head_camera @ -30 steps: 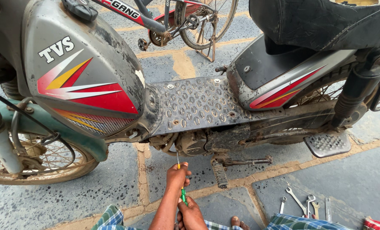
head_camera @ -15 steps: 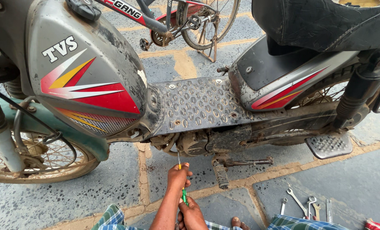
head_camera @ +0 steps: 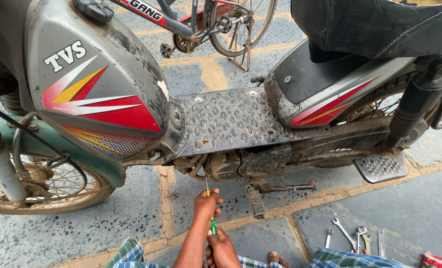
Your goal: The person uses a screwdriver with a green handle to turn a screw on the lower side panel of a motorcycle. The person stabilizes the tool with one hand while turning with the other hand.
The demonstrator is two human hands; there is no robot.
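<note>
- Left hand [head_camera: 206, 204], lower centre, grips the screwdriver [head_camera: 210, 208] shaft, fingers curled tight.
- Right hand [head_camera: 223, 248] below wraps the green handle.
- Tip points up under the engine [head_camera: 226, 165].
- Spanners [head_camera: 352, 237] lie lower right.

Moped footboard [head_camera: 226, 121]: dimpled metal, grey, matt, grimy. Front panel [head_camera: 94, 84]: dull scuffed plastic. Seat [head_camera: 375, 25]: black, wrinkled, matt cover. Screwdriver [head_camera: 212, 218]: thin metal shaft, glossy green-yellow plastic handle. Spanners [head_camera: 352, 235]: bright metal, near right. Paving [head_camera: 419, 208]: rough stone.
</note>
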